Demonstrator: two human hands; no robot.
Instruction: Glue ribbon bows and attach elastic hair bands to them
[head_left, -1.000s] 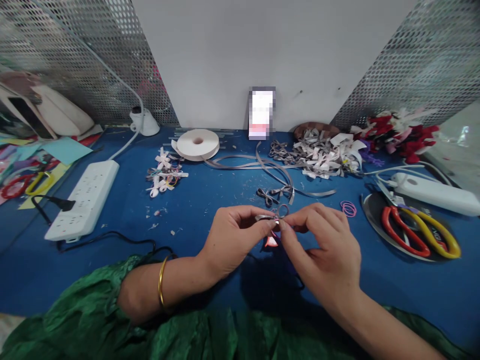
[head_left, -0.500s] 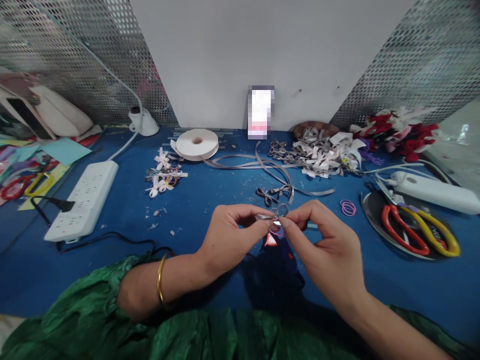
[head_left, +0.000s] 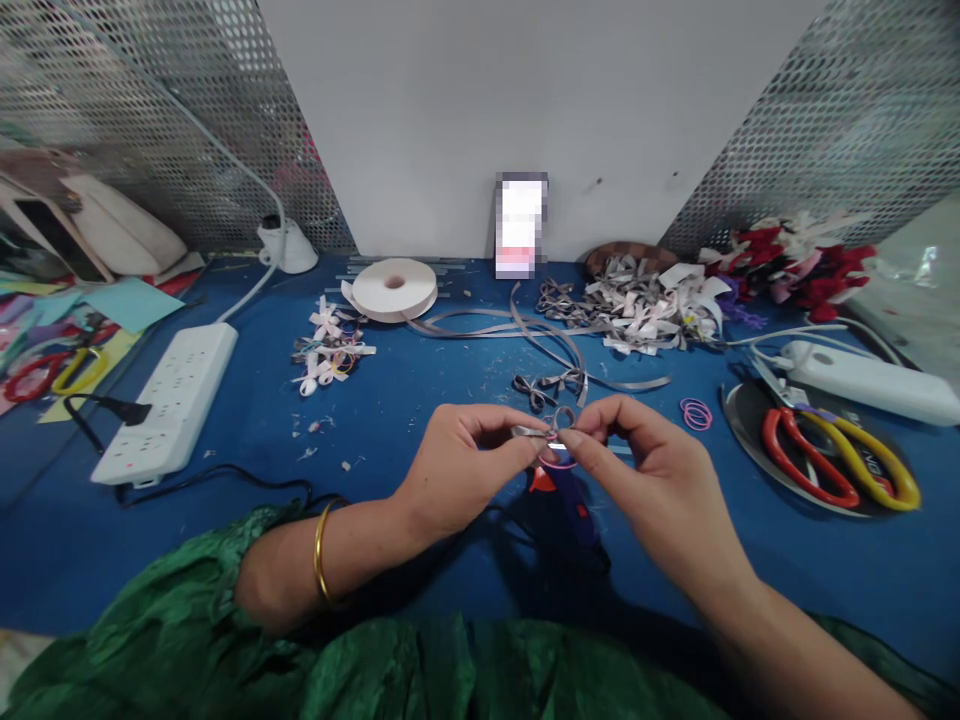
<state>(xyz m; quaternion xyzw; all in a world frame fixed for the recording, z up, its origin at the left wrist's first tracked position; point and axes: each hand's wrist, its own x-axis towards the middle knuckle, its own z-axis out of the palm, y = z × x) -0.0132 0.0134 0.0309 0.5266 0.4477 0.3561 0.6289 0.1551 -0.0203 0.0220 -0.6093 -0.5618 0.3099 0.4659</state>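
Observation:
Between both hands is a small grey ribbon bow (head_left: 564, 417) with a loop standing up. My left hand (head_left: 466, 475) pinches its left side between thumb and fingers. The thumb and forefinger of my right hand (head_left: 654, 475) close on its right side. A pink elastic band (head_left: 559, 464) hangs below the bow, touching the fingertips. Beneath the hands lies a dark blue tool with an orange part (head_left: 576, 505), partly hidden. Just beyond the fingers, finished grey bows (head_left: 534, 390) rest on the blue table.
A white ribbon spool (head_left: 394, 290) lies at the back, with grey ribbon trailing right. Bows are heaped (head_left: 645, 305) at back right. Scissors with red and yellow handles (head_left: 862, 460) rest at right, near pink elastic bands (head_left: 696, 414). A power strip (head_left: 169, 400) is on the left.
My right hand has shifted slightly, its fingers a little more curled at the bow. The pink band hangs more visibly below. Both hands keep hold of the bow.

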